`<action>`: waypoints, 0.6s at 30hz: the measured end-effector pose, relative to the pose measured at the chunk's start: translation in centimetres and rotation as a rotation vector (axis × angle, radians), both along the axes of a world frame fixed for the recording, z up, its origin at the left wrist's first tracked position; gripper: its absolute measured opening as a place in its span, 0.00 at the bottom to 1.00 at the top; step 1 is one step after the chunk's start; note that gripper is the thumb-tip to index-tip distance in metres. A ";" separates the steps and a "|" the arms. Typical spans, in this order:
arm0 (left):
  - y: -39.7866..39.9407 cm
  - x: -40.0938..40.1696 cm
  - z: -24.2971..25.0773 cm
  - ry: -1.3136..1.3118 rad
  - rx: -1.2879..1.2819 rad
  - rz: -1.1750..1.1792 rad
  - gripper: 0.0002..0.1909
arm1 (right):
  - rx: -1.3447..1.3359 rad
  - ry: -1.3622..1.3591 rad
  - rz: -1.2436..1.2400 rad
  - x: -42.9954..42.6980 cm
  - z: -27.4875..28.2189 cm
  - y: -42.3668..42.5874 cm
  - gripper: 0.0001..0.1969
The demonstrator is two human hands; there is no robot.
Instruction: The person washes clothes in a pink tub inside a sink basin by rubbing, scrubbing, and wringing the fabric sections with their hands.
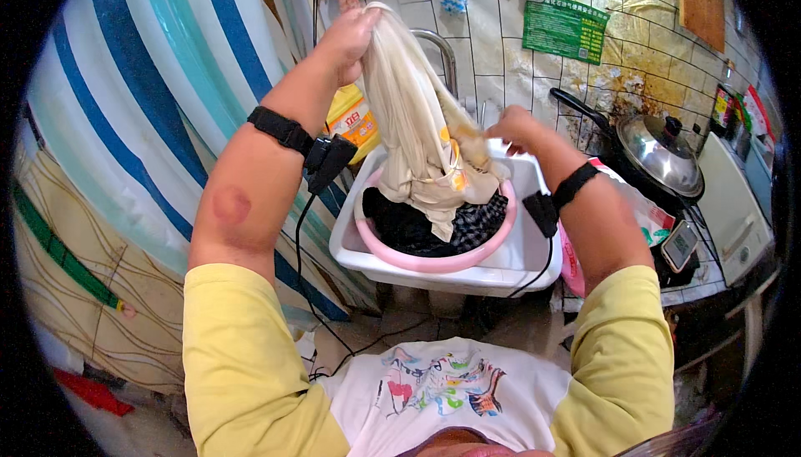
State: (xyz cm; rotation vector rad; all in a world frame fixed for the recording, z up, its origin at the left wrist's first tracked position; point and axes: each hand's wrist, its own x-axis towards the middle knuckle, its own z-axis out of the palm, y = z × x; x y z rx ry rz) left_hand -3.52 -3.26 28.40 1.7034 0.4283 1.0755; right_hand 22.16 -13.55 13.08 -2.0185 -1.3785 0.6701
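Observation:
My left hand (pixel 352 39) is raised and grips the top of a wet-looking cream garment (pixel 407 100) with a yellow-orange print. The cloth hangs in long folds, and its lower end rests on dark clothes (pixel 400 225), partly checked, inside a pink-rimmed basin (pixel 432 263). That basin sits in a white sink (pixel 532 263). Over the sink's back right corner is my right hand (pixel 516 128), blurred, its fingers curled beside the garment's right edge. Whether those fingers hold the cloth is not clear. Behind the garment rises a curved metal faucet (pixel 449 60), partly hidden.
A yellow detergent container (pixel 353 119) stands left of the sink, beside a striped curtain-like sheet (pixel 156 82). On the right counter are a lidded wok (pixel 660 144), a phone-like device with a lit screen (pixel 682 245) and a plastic bag (pixel 572 257). Black cables (pixel 298 238) hang from both forearm straps.

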 end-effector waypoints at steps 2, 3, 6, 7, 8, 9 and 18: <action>0.2 0.3 0.1 0.008 -0.011 0.045 0.12 | -0.124 0.187 -0.008 -3.1 -0.6 -0.5 0.26; 0.5 0.2 0.1 0.022 0.043 0.069 0.13 | -0.231 0.329 0.068 -4.1 -0.7 -0.8 0.27; 0.4 0.6 0.1 -0.006 0.076 0.132 0.13 | -0.284 0.391 0.162 -7.5 -0.8 -2.7 0.26; 0.1 0.5 0.3 -0.048 0.059 0.174 0.14 | -0.226 0.310 0.183 -8.4 -0.8 -3.1 0.26; -0.3 0.9 0.5 -0.045 0.057 0.160 0.14 | -0.225 0.315 0.170 -7.6 -1.8 -3.0 0.26; -0.3 1.0 0.8 -0.044 0.058 0.163 0.14 | -0.166 0.373 0.202 -6.7 -3.6 -1.8 0.24; 3.8 -4.5 4.0 -0.202 0.105 0.348 0.14 | 0.425 0.776 0.038 -1.6 6.5 -1.2 0.12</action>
